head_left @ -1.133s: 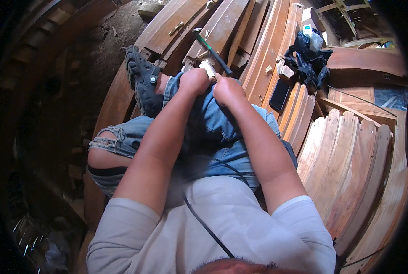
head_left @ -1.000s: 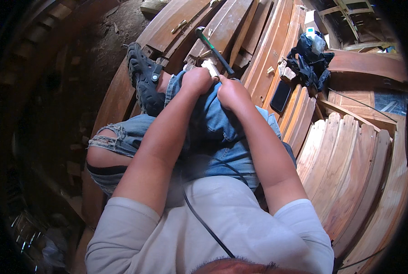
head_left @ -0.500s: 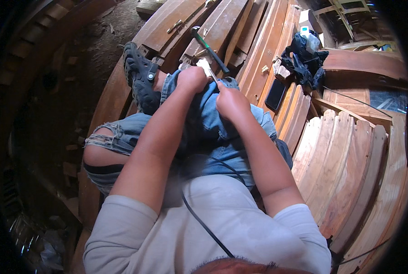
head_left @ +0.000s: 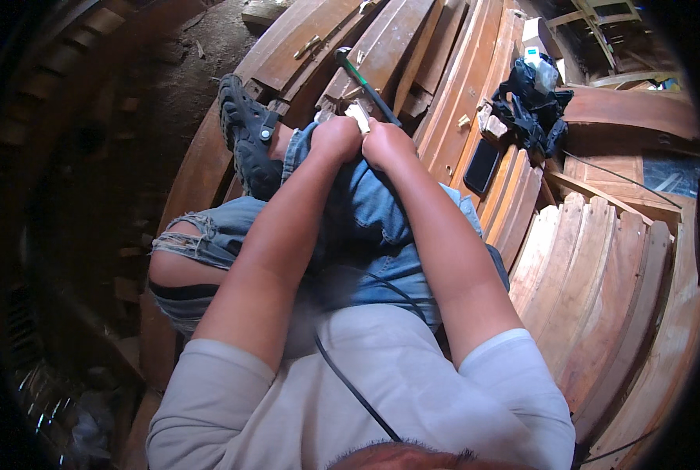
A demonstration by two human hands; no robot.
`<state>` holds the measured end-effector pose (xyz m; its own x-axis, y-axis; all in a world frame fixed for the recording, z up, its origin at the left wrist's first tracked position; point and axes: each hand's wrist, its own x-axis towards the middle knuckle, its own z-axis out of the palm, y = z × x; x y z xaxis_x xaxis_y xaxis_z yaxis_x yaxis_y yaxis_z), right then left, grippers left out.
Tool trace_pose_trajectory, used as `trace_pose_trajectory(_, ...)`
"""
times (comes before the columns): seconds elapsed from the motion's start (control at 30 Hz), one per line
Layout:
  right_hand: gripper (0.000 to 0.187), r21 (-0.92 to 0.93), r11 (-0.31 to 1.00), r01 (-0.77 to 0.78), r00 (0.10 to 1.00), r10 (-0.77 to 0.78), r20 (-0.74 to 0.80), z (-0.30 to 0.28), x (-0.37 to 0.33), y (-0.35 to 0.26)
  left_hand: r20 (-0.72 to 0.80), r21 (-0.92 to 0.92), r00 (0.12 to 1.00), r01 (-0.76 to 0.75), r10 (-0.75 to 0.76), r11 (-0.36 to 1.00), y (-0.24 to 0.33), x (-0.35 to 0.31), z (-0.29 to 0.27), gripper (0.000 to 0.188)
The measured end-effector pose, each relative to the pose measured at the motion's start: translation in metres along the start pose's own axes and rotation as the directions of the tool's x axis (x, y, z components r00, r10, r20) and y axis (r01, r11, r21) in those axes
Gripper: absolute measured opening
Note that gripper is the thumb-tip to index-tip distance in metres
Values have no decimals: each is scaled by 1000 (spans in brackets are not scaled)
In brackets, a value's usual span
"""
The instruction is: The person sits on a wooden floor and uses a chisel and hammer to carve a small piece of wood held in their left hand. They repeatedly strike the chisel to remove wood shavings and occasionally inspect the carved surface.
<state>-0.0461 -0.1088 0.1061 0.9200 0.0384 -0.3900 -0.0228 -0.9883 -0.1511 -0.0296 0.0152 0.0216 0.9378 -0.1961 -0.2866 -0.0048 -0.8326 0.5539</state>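
My left hand [head_left: 337, 139] is closed round a small pale piece of wood [head_left: 358, 116], whose bright end sticks out past my fingers, above my jeans-covered leg. Right beside it, my right hand [head_left: 388, 146] is closed, its fingers almost touching the left. It grips a thin-bladed hand tool, mostly hidden now by the hand and the wood; I cannot make out its exact kind. Just beyond both hands, a hammer-like tool [head_left: 368, 86] with a green and black handle lies across the boards.
Brown wooden boards [head_left: 464, 78] run beneath and ahead of me, with wood chips on them. To the right lie a black phone [head_left: 482, 166], a black plastic bag [head_left: 532, 110] and a clear bottle [head_left: 546, 74]. A stack of curved slats [head_left: 585, 266] fills the lower right.
My right hand has moved forward and left, up against the left hand, and the tool's blade is now mostly covered. The whole view has shifted slightly.
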Motion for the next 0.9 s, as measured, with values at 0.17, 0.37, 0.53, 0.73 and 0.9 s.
trace_pose_trajectory(0.17,41,-6,999,42,999,-42,13,2,5,12,-7,-26,1000,22,-22,999,8,-6,-6,50)
trace_pose_trajectory(0.37,50,-66,998,4,1000,-2,25,-12,-52,15,-29,-35,999,14,-15,999,7,-10,-8,49)
trace_pose_trajectory(0.53,52,-122,992,-10,999,15,45,-24,-82,9,21,-32,999,32,-32,999,12,-12,-15,49)
trace_pose_trajectory(0.73,45,-112,994,10,1000,-11,-1,-17,-76,-5,-1,-34,1000,7,-7,999,6,-8,-9,47)
trace_pose_trajectory(0.9,44,-129,991,16,1000,-16,2,-11,-64,-5,0,-27,1000,5,-5,1000,4,-6,-4,46)
